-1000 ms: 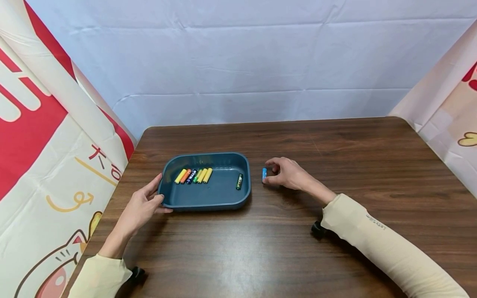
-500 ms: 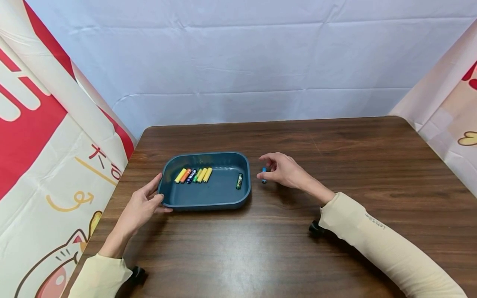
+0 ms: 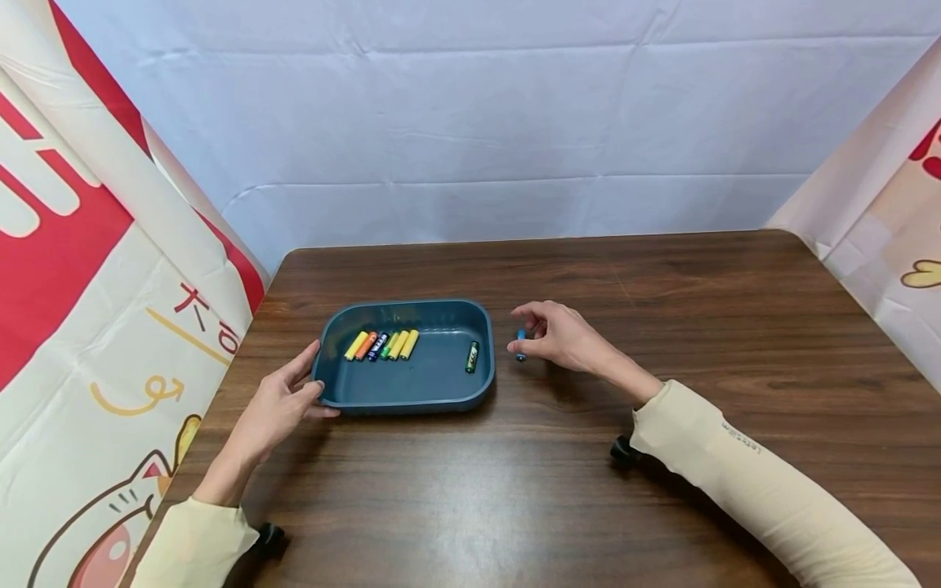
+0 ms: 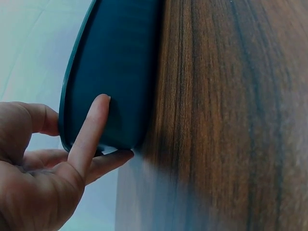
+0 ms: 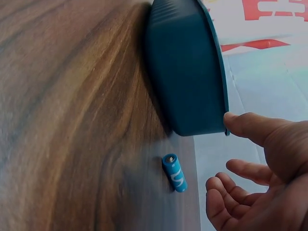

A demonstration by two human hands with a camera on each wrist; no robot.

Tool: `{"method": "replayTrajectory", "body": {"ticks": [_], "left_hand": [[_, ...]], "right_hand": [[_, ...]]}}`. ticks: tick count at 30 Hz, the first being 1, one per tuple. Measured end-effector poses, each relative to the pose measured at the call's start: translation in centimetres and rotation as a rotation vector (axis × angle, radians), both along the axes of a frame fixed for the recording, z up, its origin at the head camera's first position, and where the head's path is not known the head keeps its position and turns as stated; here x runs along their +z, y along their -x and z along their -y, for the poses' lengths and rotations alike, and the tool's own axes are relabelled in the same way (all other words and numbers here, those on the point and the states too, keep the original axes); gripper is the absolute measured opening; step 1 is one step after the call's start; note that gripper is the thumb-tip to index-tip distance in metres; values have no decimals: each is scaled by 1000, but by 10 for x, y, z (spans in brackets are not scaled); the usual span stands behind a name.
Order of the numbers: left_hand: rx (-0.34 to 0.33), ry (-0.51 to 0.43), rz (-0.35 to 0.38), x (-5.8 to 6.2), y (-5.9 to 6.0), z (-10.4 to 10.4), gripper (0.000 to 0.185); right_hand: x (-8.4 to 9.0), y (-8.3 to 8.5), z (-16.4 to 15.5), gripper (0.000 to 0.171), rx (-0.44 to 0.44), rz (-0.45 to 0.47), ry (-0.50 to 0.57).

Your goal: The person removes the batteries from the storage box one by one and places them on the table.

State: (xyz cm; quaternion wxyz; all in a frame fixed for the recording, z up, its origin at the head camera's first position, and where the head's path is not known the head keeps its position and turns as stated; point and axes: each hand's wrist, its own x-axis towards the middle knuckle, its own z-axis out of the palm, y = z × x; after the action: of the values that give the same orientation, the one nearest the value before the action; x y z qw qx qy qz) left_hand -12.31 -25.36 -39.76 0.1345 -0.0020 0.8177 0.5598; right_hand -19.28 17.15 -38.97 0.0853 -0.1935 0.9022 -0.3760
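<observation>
left hand (image 3: 278, 410) found gripping the left end of a dark teal, rounded-rectangular, plastic-looking tray (image 3: 434, 381), presumably to steady it; right hand (image 3: 562, 336), fingers loosely bent and holding nothing, hovers near a bright blue cylindrical battery (image 5: 174, 173) lying on the brown wood-grain table (image 3: 441, 498) beside the tray's right end, apparently within easy reach.

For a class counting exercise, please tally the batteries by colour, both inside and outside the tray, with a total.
Yellow batteries: 3
Orange battery: 1
Dark blue battery: 1
Green-and-yellow battery: 1
Dark green battery: 1
Bright blue battery: 1
Total: 8
</observation>
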Motion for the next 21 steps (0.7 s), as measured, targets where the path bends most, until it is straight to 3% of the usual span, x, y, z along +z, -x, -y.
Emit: {"method": "replayTrajectory", "body": {"ticks": [11,16,21], "left_hand": [[-18,14,2,2,2,0,71],[-21,20,-3,3,1,-1,70],[-23,125,-20,6,1,-1,69]], "right_hand": [[6,-20,16,54,68,-34,116],[6,-28,23,58,85,6,131],[5,-33,29,63,87,34,135]]}}
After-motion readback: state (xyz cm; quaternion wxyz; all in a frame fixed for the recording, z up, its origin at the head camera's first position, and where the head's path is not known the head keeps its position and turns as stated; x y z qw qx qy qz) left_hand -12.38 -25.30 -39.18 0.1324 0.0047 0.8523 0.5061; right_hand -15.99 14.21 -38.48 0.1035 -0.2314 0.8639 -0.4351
